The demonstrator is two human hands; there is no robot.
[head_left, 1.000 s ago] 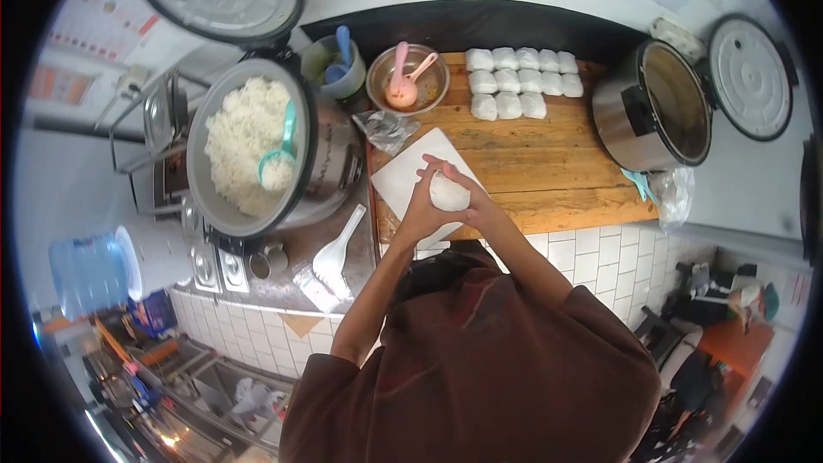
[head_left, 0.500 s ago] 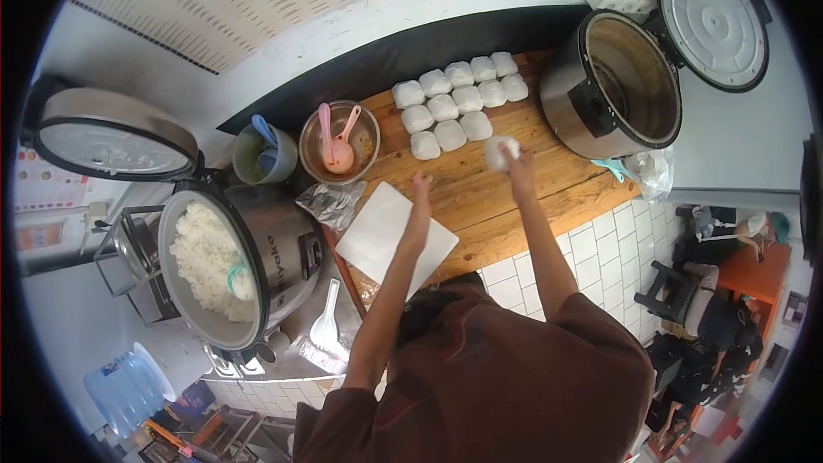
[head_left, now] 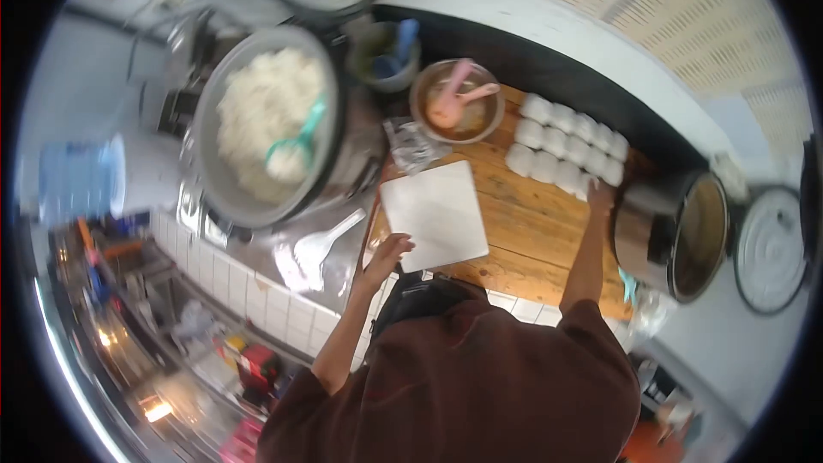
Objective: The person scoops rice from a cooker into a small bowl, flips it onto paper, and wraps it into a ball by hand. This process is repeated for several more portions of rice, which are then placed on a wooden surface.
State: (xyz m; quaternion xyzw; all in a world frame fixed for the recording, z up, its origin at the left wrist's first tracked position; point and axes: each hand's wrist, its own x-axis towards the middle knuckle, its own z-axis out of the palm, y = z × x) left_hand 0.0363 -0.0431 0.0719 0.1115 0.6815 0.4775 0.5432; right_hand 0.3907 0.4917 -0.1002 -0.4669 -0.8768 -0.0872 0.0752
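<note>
Rows of white wrapped packets (head_left: 557, 141) sit at the back of the wooden table. My right hand (head_left: 602, 195) reaches to the right end of the front row, its fingers around a white wrapped packet (head_left: 584, 186) that they partly cover. Near the lower left edge of a stack of white paper sheets (head_left: 435, 214), my left hand (head_left: 387, 259) is open with nothing in it. Left of the paper, a large cooker of white rice (head_left: 266, 103) stands open, with a teal scoop (head_left: 309, 133) lying in the rice.
A metal bowl (head_left: 489, 124) with pink spoons stands behind the paper, beside a tub (head_left: 364, 64) with a blue utensil. Another open cooker (head_left: 639, 223) is at the right. A white rice paddle (head_left: 330, 237) lies on the metal counter (head_left: 347, 197).
My head view has turned toward the left. My right hand has carried its packet to the right end of the front row. My left hand has drawn back to the paper's near edge.
</note>
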